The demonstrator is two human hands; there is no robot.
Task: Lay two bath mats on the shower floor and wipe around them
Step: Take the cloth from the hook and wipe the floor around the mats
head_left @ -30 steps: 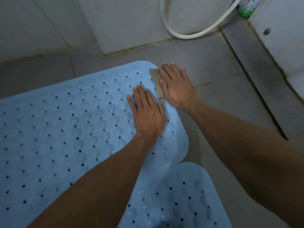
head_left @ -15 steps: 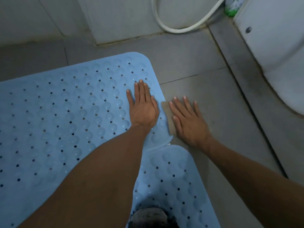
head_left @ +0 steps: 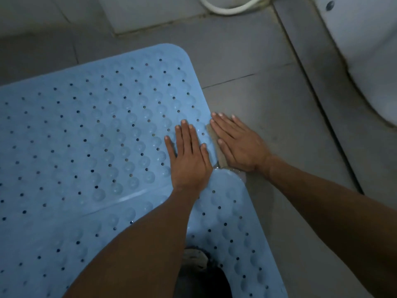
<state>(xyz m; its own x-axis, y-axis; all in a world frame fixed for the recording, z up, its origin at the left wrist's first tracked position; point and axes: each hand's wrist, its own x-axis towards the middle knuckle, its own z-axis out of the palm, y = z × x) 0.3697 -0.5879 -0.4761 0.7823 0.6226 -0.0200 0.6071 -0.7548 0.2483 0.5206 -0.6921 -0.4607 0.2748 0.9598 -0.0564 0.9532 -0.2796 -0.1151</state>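
Two light blue bath mats with bumps and drain holes lie on the grey tile floor. The far mat fills the left and middle of the view. The near mat lies below it, and their edges overlap. My left hand lies flat, fingers apart, on the far mat's right edge. Just right of that edge, my right hand presses flat on a brown cloth on the floor. Most of the cloth is hidden under the palm.
A white toilet base stands at the right. A white hose loops at the top against the wall. Grey floor tiles stretch between mat and toilet. A dark foot shows at the bottom.
My right hand slid the cloth toward me along the far mat's right edge, from its top corner down to the mats' junction. My left hand also shifted nearer on the mat.
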